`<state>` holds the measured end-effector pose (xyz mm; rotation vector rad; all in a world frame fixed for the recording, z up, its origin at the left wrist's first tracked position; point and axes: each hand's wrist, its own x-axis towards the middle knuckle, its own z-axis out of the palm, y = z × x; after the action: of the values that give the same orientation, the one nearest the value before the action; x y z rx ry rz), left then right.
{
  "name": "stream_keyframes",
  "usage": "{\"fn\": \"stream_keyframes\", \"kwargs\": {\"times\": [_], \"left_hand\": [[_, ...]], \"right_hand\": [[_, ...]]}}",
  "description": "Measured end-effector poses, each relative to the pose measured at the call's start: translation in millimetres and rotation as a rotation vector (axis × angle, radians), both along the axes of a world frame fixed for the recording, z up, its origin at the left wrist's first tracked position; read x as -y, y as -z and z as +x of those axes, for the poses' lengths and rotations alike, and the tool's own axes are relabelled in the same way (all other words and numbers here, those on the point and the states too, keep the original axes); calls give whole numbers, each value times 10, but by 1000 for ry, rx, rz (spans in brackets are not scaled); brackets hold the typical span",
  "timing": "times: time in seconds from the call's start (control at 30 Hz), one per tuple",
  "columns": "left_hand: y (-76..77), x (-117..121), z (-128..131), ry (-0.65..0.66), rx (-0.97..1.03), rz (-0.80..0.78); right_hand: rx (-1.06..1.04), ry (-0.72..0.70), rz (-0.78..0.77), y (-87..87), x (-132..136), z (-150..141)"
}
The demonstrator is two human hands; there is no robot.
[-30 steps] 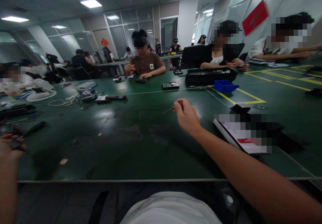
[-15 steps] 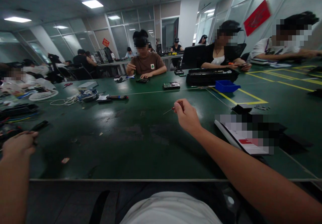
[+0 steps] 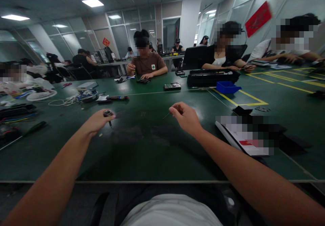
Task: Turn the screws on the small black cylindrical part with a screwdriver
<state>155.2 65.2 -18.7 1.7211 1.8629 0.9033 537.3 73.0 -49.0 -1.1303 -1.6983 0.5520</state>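
My left hand (image 3: 98, 121) is stretched over the middle of the green table (image 3: 142, 151), its fingers closed on a small dark round part (image 3: 108, 114) with a short pin hanging under it. My right hand (image 3: 186, 117) hovers a little to the right, pinching a thin screwdriver (image 3: 167, 114) whose metal tip points left toward the left hand. The two hands are apart, both above the table top.
A pixelated booklet and black case (image 3: 250, 134) lie at the right. A blue bin (image 3: 227, 87) and long black tray (image 3: 212, 77) sit further back. Cables and tools (image 3: 83, 97) lie at the left, and a black-handled tool (image 3: 33, 128). Several people work across the table.
My left hand has come in from the far left edge to the table's middle, now holding the small round part. My right hand stayed nearly in place with the screwdriver.
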Motion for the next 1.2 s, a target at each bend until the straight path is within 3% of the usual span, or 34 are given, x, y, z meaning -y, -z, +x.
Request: {"fn": "stream_keyframes", "kwargs": {"times": [0.3,0.47,0.6,0.73,0.97,1.2], "left_hand": [[108,-203,1305,491,-3,38],[258,-237,1706,505,-46,119],[466,-231,1800,483,5,174],[587,-199,1776,482,11,171],[591,-189,1755,438,104,197],[621,-186,1755,441,105,204]], "right_hand": [[-146,-31,-53,11,-38,7],[-343,-111,-89,-3,-47,5],[-525,-111,-111,5,-72,-2],[-496,-92,-72,1,-67,-6],[-290,-77,-14,2,-8,-35],[-219,-69,36,45,-14,-32]]}}
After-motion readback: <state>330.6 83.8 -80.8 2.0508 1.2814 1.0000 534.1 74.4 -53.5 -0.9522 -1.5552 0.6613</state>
